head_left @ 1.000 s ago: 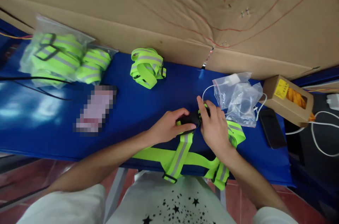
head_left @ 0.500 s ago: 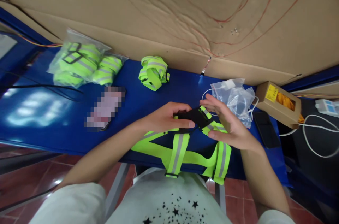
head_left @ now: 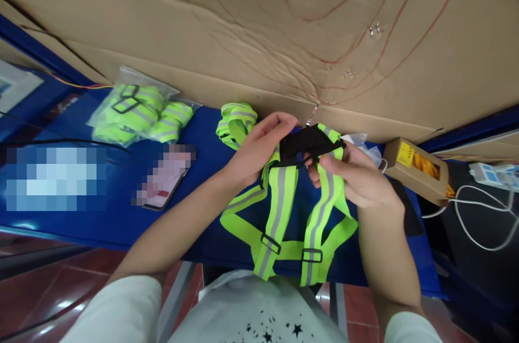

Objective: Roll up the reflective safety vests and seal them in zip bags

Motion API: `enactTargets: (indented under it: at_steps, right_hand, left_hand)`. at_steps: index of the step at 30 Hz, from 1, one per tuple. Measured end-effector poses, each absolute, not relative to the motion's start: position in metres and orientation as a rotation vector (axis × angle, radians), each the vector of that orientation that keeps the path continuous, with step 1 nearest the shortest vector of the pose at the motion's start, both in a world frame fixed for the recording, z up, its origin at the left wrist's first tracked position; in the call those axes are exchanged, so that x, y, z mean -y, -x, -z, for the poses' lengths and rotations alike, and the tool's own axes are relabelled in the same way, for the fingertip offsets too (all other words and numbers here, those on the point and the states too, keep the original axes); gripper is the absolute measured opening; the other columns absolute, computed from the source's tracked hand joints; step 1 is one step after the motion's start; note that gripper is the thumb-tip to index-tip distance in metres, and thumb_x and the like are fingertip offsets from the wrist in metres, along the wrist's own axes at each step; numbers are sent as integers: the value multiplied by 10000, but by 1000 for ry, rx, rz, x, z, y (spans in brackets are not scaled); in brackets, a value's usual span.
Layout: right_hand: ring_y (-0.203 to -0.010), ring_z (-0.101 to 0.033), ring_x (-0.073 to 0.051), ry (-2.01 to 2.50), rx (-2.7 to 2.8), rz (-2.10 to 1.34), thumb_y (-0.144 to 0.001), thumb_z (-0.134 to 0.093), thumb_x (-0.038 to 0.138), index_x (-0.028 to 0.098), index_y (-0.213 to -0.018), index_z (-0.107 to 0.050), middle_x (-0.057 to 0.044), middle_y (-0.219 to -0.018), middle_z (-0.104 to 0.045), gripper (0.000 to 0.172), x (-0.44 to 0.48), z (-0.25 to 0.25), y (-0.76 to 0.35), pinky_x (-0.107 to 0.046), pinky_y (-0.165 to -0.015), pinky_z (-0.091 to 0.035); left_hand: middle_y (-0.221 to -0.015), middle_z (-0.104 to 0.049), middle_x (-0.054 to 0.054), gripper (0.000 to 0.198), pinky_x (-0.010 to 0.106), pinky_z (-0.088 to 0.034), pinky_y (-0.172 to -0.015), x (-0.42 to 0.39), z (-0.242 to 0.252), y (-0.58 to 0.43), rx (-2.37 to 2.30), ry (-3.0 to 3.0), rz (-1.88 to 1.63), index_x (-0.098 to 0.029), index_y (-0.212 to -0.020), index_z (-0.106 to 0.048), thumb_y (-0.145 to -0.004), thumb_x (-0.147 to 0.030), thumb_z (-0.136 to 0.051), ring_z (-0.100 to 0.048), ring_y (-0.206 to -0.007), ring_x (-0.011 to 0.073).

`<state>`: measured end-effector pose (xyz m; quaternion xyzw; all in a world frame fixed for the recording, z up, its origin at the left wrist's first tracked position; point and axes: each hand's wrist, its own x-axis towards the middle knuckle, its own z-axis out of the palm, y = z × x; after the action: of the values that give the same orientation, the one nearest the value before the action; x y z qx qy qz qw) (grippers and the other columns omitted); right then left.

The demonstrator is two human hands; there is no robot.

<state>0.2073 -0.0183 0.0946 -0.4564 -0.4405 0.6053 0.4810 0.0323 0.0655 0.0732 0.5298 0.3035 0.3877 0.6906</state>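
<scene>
A lime-yellow reflective vest made of straps (head_left: pixel 281 197), with grey stripes and black sliders, is raised in front of me. Its black panel (head_left: pixel 302 145) spans the space between both hands. My left hand (head_left: pixel 265 143) is closed at the panel's left end, fingers curled; part of its grip is hidden. On the right, my right hand (head_left: pixel 352 172) pinches the strap beside the panel, with its thumb on top and fingers behind. The lower straps hang in loops at the table's near edge. Behind my left hand lies another rolled reflective vest (head_left: pixel 236 120), partly covered.
Bagged reflective vests (head_left: pixel 135 110) lie at the back left of the blue table (head_left: pixel 203 186). Nearer is a phone (head_left: pixel 168 180). To the right are a clear plastic bag (head_left: pixel 360 143), a dark phone (head_left: pixel 407 208), a cardboard box (head_left: pixel 417 170) and a white cable (head_left: pixel 462 224). A cardboard wall (head_left: pixel 243 34) stands behind.
Both hands have lifted the black panel away from me, drawing the shoulder straps out longer. My right hand, open beside the vest before, has closed on its strap.
</scene>
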Motion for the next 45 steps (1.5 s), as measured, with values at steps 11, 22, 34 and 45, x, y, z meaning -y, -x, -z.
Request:
enactTargets:
  at_steps: [11,22,34,45]
  right_hand:
    - [-604,-697,-189,1348,1073,-857,-944,-566,749,233,-753,-727,-38,-641,-691,573,8,-75,-212,-303,-508,-546]
    - [-767,-781,-241,1330,866,-926,-940,-555,758,236,-841,-777,-52,-715,-753,576,5,-72,-206,-340,-632,-633]
    - [-740,-648,-223,1580,1430,-386,-1019,-437,710,245,-563,-438,-37,-637,-584,652,3,-70,-205,-390,-777,-544]
    - [-1286,-671,-293,1501,1964,-621,-962,-703,530,261,-1491,-579,-81,-1449,-674,606,13,-91,-232,-454,-1109,-519]
  left_hand:
    - [-1117,-753,84,310,403,-533,-1016,-59,-60,-38,-461,-1796,-767,-177,-1130,-691,-952,-428,-722,-700,-1053,247]
    - [-1071,-795,76,356,354,-598,-914,-56,-48,-44,-427,-1395,-681,-162,-1200,-761,-972,-430,-699,-754,-971,228]
    - [-1249,-772,83,386,428,-553,-1074,-58,-39,-47,-450,-1399,-809,-185,-1197,-748,-877,-391,-808,-703,-1203,289]
    - [-942,-757,45,278,333,-588,-822,-63,-29,-42,-372,-1494,-478,-169,-999,-754,-853,-398,-810,-709,-915,222]
